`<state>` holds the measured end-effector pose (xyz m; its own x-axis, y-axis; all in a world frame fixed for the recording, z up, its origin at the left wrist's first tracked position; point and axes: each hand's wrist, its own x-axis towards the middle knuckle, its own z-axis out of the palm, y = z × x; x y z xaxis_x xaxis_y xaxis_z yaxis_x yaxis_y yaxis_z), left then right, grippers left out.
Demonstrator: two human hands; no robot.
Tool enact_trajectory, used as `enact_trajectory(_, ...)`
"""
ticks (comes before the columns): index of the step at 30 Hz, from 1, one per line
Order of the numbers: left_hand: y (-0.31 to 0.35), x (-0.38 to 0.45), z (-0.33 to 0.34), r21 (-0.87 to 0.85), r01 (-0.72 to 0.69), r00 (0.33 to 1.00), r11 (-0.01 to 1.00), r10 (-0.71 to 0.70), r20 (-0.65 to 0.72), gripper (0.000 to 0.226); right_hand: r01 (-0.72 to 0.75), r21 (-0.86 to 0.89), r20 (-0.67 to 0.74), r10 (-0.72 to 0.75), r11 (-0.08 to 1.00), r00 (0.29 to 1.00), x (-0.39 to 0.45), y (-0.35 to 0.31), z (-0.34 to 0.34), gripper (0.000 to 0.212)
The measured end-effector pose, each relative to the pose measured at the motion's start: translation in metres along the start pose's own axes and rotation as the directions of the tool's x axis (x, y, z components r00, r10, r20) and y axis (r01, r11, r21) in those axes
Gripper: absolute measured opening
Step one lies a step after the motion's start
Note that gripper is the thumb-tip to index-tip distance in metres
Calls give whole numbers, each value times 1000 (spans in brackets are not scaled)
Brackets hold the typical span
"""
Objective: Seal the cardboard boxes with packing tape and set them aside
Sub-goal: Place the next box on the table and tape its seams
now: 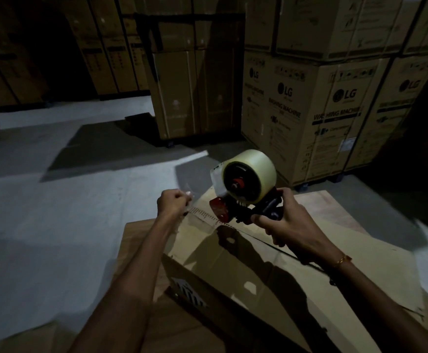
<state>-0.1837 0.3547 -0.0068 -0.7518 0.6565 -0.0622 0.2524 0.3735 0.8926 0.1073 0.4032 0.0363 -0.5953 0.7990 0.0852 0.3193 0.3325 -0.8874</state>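
A cardboard box (271,289) lies below me, its top flaps meeting along a dark seam. My right hand (284,222) grips the black handle of a red tape dispenser (236,210) that carries a big roll of clear packing tape (250,175), held just above the box's far end. My left hand (173,203) pinches the loose end of the clear tape (190,193), pulled out to the left of the dispenser. The strip between hand and roll is nearly see-through.
Flat cardboard sheets (141,240) lie under and beside the box on the grey floor (55,205). Stacked washing-machine cartons (335,110) rise close on the far right, with a tall carton (182,98) behind and dark cartons (111,52) at the far left.
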Motion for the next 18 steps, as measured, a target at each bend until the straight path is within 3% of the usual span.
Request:
enact_trajectory(5,-11,2,1,135,-80,996,988,85,-28,25,-27,15,10,27,1000,1000,0,13,12,49)
enact_trajectory(11,-20,1,11,264,-89,990,960,115,-82,29,-10,-36,10,10,999,1000,1,27,19,58)
enact_trajectory(18,-24,-2,21,241,-99,986,965,129,-110,28,-13,-63,9,13,998,1000,6,32,20,63)
